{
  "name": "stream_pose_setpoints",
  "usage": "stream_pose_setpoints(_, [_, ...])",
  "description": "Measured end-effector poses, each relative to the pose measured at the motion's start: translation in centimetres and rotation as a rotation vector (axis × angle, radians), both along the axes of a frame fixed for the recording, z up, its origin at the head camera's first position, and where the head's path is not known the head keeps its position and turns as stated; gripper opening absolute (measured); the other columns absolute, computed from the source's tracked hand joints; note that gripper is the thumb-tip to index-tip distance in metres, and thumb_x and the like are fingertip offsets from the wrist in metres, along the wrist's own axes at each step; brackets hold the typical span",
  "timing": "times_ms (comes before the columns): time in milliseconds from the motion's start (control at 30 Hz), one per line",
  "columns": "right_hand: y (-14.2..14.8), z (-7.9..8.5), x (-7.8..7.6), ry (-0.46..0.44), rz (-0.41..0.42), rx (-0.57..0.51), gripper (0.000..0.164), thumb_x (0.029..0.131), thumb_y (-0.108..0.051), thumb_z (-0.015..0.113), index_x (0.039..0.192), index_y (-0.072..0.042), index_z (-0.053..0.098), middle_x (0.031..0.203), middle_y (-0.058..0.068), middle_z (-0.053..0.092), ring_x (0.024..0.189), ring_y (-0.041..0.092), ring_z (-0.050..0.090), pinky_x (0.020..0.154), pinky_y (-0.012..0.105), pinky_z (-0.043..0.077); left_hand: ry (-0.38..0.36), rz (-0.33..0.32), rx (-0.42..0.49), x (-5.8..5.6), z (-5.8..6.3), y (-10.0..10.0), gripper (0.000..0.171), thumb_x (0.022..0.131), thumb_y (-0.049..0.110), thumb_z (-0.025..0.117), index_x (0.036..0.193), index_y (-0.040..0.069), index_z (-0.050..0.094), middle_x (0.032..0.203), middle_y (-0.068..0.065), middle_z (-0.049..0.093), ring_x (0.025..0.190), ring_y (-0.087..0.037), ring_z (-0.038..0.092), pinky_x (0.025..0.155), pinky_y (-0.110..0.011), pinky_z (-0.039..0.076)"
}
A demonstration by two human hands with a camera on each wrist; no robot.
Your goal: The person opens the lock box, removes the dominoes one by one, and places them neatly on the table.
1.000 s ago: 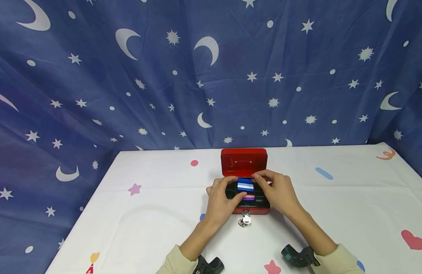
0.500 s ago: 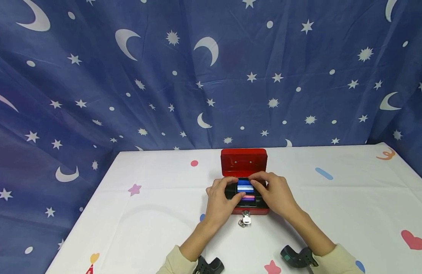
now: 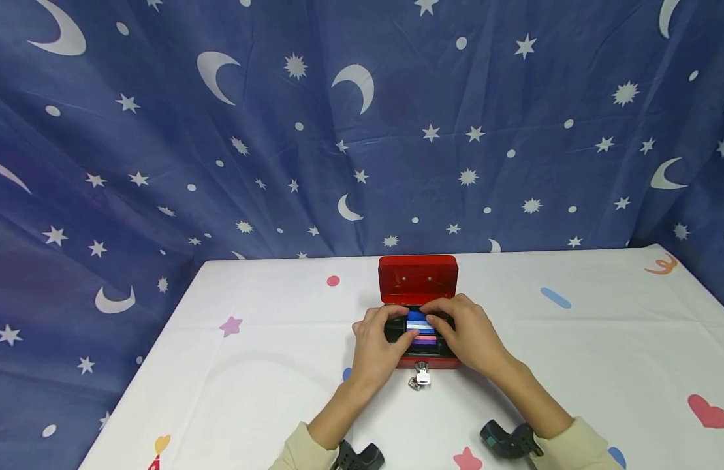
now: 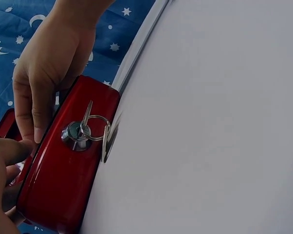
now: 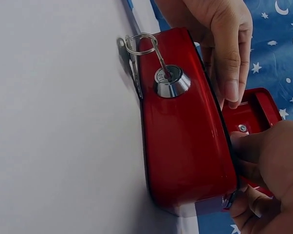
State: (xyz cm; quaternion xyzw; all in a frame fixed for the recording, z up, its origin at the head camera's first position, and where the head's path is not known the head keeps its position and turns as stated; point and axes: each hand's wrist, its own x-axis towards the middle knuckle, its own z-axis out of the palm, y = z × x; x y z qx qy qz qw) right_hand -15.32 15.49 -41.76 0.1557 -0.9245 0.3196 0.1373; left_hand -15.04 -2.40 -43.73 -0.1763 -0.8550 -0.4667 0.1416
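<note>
A red metal cash box (image 3: pixel 429 363) stands with its lid (image 3: pixel 418 277) raised at the back. In its black tray lie blue and white strips (image 3: pixel 420 326), with pink and purple strips (image 3: pixel 425 340) nearer the front. The left hand (image 3: pixel 377 343) reaches over the tray's left side, its thumb by the pink strip and index finger at the back of the blue ones. Curled over the blue strips from the right is the right hand (image 3: pixel 470 331), thumb and index finger close together on them. In both wrist views the box wall hides much of the fingertips' work.
A key sits in the chrome lock (image 5: pixel 172 82) on the box front, a key ring (image 4: pixel 96 127) hanging from it. The white tablecloth (image 3: pixel 267 385) carries printed shapes. A blue star-and-moon curtain (image 3: pixel 397 163) hangs behind the table.
The right hand has slid left along the blue strips, away from the tray's right side. The left hand has hardly moved, and the box stays in place.
</note>
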Motion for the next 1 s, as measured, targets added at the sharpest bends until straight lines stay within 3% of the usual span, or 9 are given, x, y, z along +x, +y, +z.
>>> stream_pose_setpoints(267, [0.0, 0.0, 0.1, 0.01, 0.032, -0.026, 0.022, 0.085, -0.005, 0.071, 0.106, -0.011, 0.073, 0.097, 0.005, 0.067, 0.091, 0.022, 0.059, 0.08, 0.042, 0.054, 0.008, -0.01, 0.003, -0.1, -0.2, -0.2, 0.035, 0.081, 0.017, 0.078, 0.112, 0.011, 0.063, 0.107, 0.001, 0.065, 0.104, -0.015, 0.053, 0.079, -0.037, 0.032])
stream_pose_setpoints(367, [-0.1, -0.1, 0.1, 0.015, 0.035, -0.026, 0.022, 0.085, -0.004, 0.071, 0.105, -0.012, 0.073, 0.099, 0.004, 0.068, 0.093, 0.022, 0.059, 0.081, 0.042, 0.054, 0.052, -0.048, 0.04, -0.5, -0.3, -0.8, 0.037, 0.08, 0.014, 0.078, 0.113, 0.01, 0.063, 0.108, 0.0, 0.065, 0.105, -0.015, 0.054, 0.081, -0.039, 0.035])
stream_pose_setpoints(567, [-0.1, -0.3, 0.0, 0.004, 0.037, -0.015, 0.023, 0.085, -0.005, 0.071, 0.106, -0.013, 0.073, 0.103, 0.004, 0.068, 0.097, 0.022, 0.057, 0.084, 0.042, 0.053, 0.107, -0.171, 0.087, -2.0, -1.0, -3.1, 0.046, 0.081, 0.02, 0.078, 0.124, 0.014, 0.062, 0.124, 0.003, 0.059, 0.115, -0.016, 0.048, 0.095, -0.044, 0.04])
stream_pose_setpoints(667, [0.0, -0.2, 0.0, -0.001, 0.044, -0.012, 0.023, 0.084, -0.006, 0.072, 0.107, -0.013, 0.072, 0.104, 0.004, 0.067, 0.096, 0.022, 0.057, 0.084, 0.043, 0.053, 0.061, -0.244, 0.112, -2.6, -1.5, -4.3, 0.052, 0.081, 0.023, 0.078, 0.13, 0.017, 0.06, 0.132, 0.004, 0.055, 0.121, -0.016, 0.046, 0.097, -0.045, 0.042])
stream_pose_setpoints(800, [0.1, -0.1, -0.1, -0.016, 0.045, -0.013, 0.023, 0.085, -0.009, 0.072, 0.108, -0.013, 0.072, 0.104, 0.004, 0.067, 0.095, 0.021, 0.056, 0.082, 0.043, 0.053, -0.073, -0.31, 0.131, -3.0, -2.0, -5.5, 0.062, 0.079, 0.024, 0.079, 0.136, 0.024, 0.055, 0.139, 0.009, 0.049, 0.125, -0.014, 0.043, 0.097, -0.046, 0.043])
stream_pose_setpoints(900, [0.3, 0.0, -0.2, -0.037, 0.042, 0.001, 0.023, 0.086, -0.01, 0.071, 0.109, -0.013, 0.071, 0.104, 0.005, 0.067, 0.094, 0.021, 0.056, 0.082, 0.044, 0.053, -0.166, -0.348, 0.112, -3.1, -2.2, -6.0, 0.068, 0.078, 0.025, 0.08, 0.139, 0.029, 0.052, 0.142, 0.014, 0.046, 0.129, -0.012, 0.04, 0.103, -0.043, 0.039])
stream_pose_setpoints(1000, [0.4, 0.0, -0.2, -0.057, 0.043, 0.023, 0.023, 0.087, -0.01, 0.071, 0.11, -0.014, 0.072, 0.103, 0.005, 0.067, 0.094, 0.022, 0.057, 0.081, 0.044, 0.053, -0.212, -0.384, 0.063, -3.2, -2.0, -6.4, 0.072, 0.077, 0.028, 0.081, 0.141, 0.032, 0.048, 0.143, 0.017, 0.043, 0.133, -0.009, 0.036, 0.108, -0.041, 0.032])
